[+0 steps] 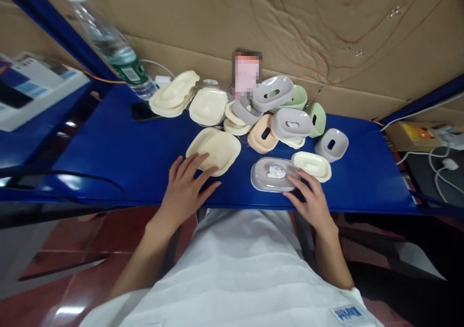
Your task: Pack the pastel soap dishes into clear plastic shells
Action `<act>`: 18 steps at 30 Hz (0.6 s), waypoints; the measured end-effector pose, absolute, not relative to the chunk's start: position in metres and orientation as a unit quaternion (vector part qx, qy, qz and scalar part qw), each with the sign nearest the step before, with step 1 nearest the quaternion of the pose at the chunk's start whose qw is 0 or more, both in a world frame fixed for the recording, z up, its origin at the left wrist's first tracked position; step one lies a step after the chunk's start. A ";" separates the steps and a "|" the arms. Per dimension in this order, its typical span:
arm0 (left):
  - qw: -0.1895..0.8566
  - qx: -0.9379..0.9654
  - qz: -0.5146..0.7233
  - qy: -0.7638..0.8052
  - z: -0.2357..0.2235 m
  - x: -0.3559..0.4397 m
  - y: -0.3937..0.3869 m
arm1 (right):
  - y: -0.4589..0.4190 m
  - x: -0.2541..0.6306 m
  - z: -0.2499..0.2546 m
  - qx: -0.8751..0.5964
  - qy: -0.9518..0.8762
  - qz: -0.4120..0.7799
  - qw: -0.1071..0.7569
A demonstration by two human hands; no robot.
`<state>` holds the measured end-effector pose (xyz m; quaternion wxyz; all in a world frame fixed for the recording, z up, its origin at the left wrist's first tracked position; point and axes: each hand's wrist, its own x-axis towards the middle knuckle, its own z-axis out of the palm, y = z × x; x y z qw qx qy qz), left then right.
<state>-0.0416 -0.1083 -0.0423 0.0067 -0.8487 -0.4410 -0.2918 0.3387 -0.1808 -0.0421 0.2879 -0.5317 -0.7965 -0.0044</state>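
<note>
My left hand (185, 188) lies flat with fingers stretched out, fingertips on the near edge of a cream plastic lid (214, 149) on the blue table (119, 153). My right hand (312, 199) is open, its fingers touching the near right side of a grey oval box (272, 174) with a white part inside. A cream lid (312, 165) lies just beyond my right hand. Behind them sits a pile of cream, grey, peach and green plastic shells (270, 117).
A water bottle (110, 44) stands at the back left beside a black phone (143, 111). Cardboard (326, 37) walls the back. A white device (32, 88) sits far left. White cables and a box (422, 135) lie at the right.
</note>
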 end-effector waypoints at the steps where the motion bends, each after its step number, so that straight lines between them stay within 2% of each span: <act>1: 0.023 -0.844 -0.286 -0.452 -0.046 -0.046 -0.107 | -0.182 0.342 -0.044 -0.544 -0.787 -0.023 0.290; 5: 0.038 -0.833 -0.326 -0.445 -0.050 -0.052 -0.105 | -0.175 0.338 -0.044 -0.568 -0.780 -0.056 0.256; 9: -0.029 -0.831 -0.372 -0.413 -0.036 -0.051 -0.114 | -0.164 0.329 -0.041 -0.565 -0.796 -0.060 0.210; 14: -0.180 -0.889 -0.269 -0.325 -0.025 -0.049 -0.129 | -0.159 0.329 -0.042 -0.585 -0.776 -0.074 0.223; 18: -0.216 -0.911 -0.207 -0.284 -0.030 -0.036 -0.133 | -0.162 0.329 -0.042 -0.608 -0.758 -0.079 0.221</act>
